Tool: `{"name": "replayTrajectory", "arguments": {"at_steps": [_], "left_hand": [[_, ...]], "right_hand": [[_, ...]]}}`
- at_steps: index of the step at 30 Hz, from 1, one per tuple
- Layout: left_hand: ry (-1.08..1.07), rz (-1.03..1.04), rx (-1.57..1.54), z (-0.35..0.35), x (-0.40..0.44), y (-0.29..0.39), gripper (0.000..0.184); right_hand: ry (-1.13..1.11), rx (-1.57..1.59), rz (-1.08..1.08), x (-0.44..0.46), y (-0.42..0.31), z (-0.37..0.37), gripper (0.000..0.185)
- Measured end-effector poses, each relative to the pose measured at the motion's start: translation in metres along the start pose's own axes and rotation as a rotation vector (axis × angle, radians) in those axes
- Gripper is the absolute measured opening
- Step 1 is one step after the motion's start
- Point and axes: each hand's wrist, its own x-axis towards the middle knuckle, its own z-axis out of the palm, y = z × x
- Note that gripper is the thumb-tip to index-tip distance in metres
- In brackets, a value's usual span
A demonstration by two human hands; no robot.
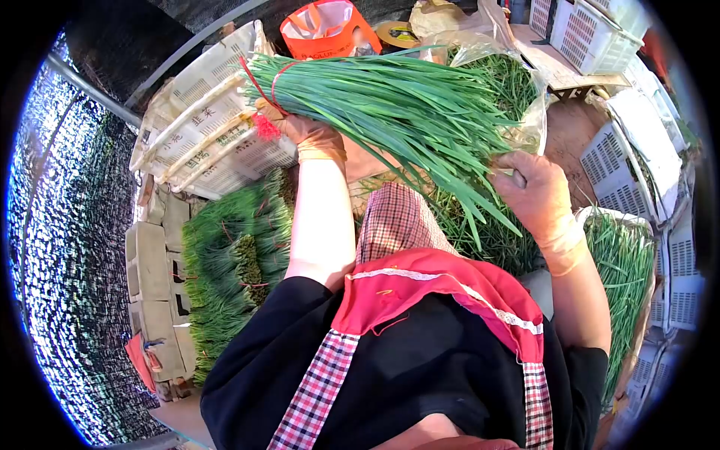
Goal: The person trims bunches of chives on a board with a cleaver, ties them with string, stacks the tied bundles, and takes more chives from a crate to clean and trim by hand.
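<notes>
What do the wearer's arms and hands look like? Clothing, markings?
Plain black sleeves, ending near the elbows; forearms bare below. Left hand and right hand each appear to wear a thin, orange-toned glove ending around the wrist. No lettering or cables visible.

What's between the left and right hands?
A red-banded bundle of green leaves: it spans from the left hand, at its banded end, to the right hand, near its loose end. Head view.

Green leaf bundle [382,97] in left hand [313,136], right hand [536,193] at its tips
</notes>
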Motion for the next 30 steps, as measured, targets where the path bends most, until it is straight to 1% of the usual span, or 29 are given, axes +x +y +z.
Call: {"name": "replayTrajectory", "arguments": {"at_steps": [1,2,4,5,6,8,9,10,12,13,14,16,17,18,20,21,22,24,26,28,29,30], "left_hand": [[-0.011,-0.021,-0.028,0.004,-0.003,0.001,0.07],[-0.012,-0.022,-0.027,0.009,-0.006,0.001,0.07],[0.195,0.064,0.098,0.022,-0.01,-0.002,0.071],[0.193,0.066,0.098,0.018,-0.008,-0.002,0.071],[0.167,0.053,0.095,0.009,-0.004,-0.002,0.071],[0.139,0.039,0.095,-0.002,0.001,-0.002,0.071],[0.07,-0.011,0.007,-0.004,0.002,-0.001,0.07],[0.001,-0.061,-0.081,-0.005,0.003,-0.001,0.069],[-0.029,-0.044,-0.081,-0.004,0.001,-0.001,0.069],[-0.057,-0.027,-0.082,0.0,-0.001,0.0,0.068],[-0.056,-0.026,-0.081,0.003,-0.002,0.001,0.068],[-0.071,-0.041,-0.129,0.015,-0.006,0.005,0.068],[-0.069,-0.044,-0.127,0.014,-0.007,0.005,0.068],[-0.059,-0.032,-0.106,0.013,-0.006,0.004,0.068],[-0.051,-0.017,-0.087,0.013,-0.005,0.0,0.068],[-0.023,0.011,-0.044,0.015,-0.007,-0.002,0.068],[0.004,0.039,0.0,0.016,-0.008,-0.004,0.068],[-0.016,0.054,0.037,0.023,-0.014,-0.005,0.069],[-0.037,0.078,0.075,0.03,-0.018,-0.002,0.07],[0.089,0.045,0.154,0.043,-0.021,0.003,0.069],[0.048,0.102,0.152,0.056,-0.023,0.003,0.062],[0.04,0.11,0.148,0.058,-0.02,0.003,0.062]], "right_hand": [[0.031,0.076,-0.03,0.002,0.002,0.005,0.019],[0.032,0.077,-0.03,0.005,0.002,0.007,0.019],[0.008,0.013,-0.012,0.011,-0.001,0.008,0.017],[0.029,-0.018,-0.079,0.013,-0.005,0.007,0.016],[0.03,-0.017,-0.081,0.016,0.0,0.012,0.016],[0.134,0.112,-0.149,0.02,0.016,0.028,0.014],[0.204,0.155,-0.214,0.02,0.013,0.028,0.011],[0.204,0.157,-0.213,0.018,0.011,0.022,0.011],[0.218,0.857,0.353,0.013,0.007,0.001,0.011],[0.278,1.008,0.329,0.009,0.017,0.0,0.014],[0.277,1.008,0.329,0.002,0.023,-0.004,0.014],[-0.208,0.792,0.382,-0.008,0.022,-0.014,0.015],[-0.285,0.731,0.417,-0.008,0.008,-0.02,0.017],[-0.283,0.73,0.417,-0.006,0.008,-0.015,0.017],[-0.223,0.569,0.059,-0.001,0.011,-0.005,0.019],[-0.29,0.357,0.082,0.003,0.0,-0.011,0.016],[-0.292,0.357,0.078,0.006,0.0,-0.008,0.016],[-0.072,0.006,-0.372,0.01,0.001,0.002,0.012],[0.127,0.575,-0.172,0.002,0.008,0.014,0.011],[0.255,0.838,0.139,0.0,0.003,-0.001,0.011],[0.263,0.873,0.255,-0.004,0.013,-0.006,0.01],[0.273,0.907,0.37,-0.005,0.028,-0.011,0.009]]}}
